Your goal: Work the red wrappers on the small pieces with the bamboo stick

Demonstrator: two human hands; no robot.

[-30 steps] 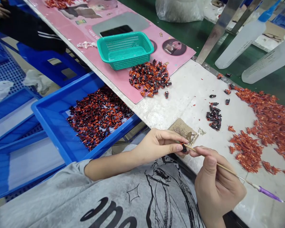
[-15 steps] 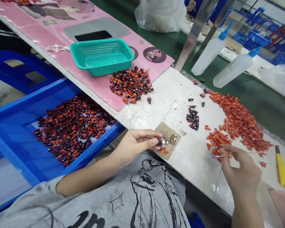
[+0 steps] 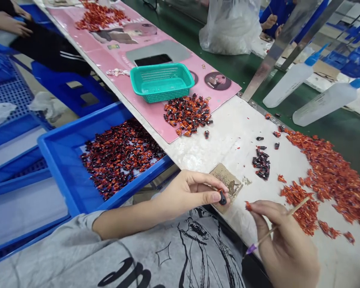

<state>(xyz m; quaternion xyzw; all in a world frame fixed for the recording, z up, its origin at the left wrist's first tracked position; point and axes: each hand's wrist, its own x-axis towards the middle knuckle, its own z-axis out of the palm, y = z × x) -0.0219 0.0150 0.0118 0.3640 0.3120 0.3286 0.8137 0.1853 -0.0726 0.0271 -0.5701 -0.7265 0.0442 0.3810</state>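
Black piece (image 3: 222, 197) sitting pinched btw thumb & fingers of L hand (image 3: 192, 192), just overlapping lower edge of cardboard scrap (image 3: 226, 180). R hand (image 3: 283, 240) hovering apart, gripping wooden stick (image 3: 267, 234) w/ purple end, orange shred (image 3: 248, 206) lying at fingertip. White bench (image 3: 237, 128) showing a gap btw hands; blue tray (image 3: 57, 168) bordering left, orange shred pile (image 3: 327, 180) spreading right, dark pieces (image 3: 261, 163) clustering upper middle.

Gray short-sleeved T-shirt (image 3: 48, 256), black ink-drawn figure print (image 3: 198, 248)
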